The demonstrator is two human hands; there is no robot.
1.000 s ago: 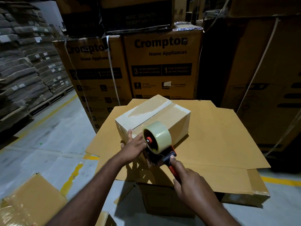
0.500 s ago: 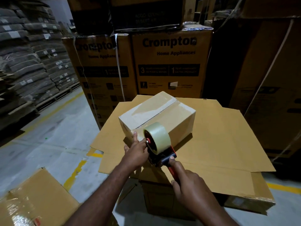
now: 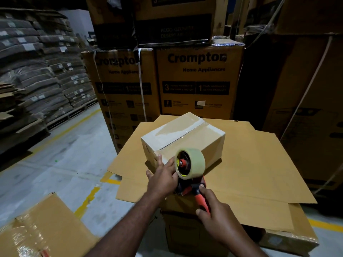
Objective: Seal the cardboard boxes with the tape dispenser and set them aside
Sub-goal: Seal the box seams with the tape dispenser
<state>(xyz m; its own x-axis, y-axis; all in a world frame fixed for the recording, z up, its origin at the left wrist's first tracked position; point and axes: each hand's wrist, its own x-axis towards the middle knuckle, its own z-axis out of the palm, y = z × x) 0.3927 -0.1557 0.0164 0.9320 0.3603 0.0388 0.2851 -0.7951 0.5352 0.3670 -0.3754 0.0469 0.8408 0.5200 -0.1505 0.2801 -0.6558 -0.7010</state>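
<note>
A small brown cardboard box [image 3: 187, 134] stands on flat cardboard sheets [image 3: 259, 169], with a strip of clear tape along its top seam. My left hand [image 3: 163, 178] presses flat against the box's near side, fingers spread upward. My right hand [image 3: 217, 214] grips the red handle of the tape dispenser [image 3: 189, 167]. The dispenser's tape roll sits against the box's near lower edge, just right of my left hand.
Tall printed appliance cartons [image 3: 198, 82] stand right behind the work surface, with more dark cartons at the right. A taped box [image 3: 37, 232] lies on the floor at lower left. Stacked sacks on pallets [image 3: 37, 75] line the left side, across an open concrete aisle [image 3: 61, 160].
The dispenser has slid slightly down and right along the box's near side. My left hand stays pressed on the box. The view has shifted a little.
</note>
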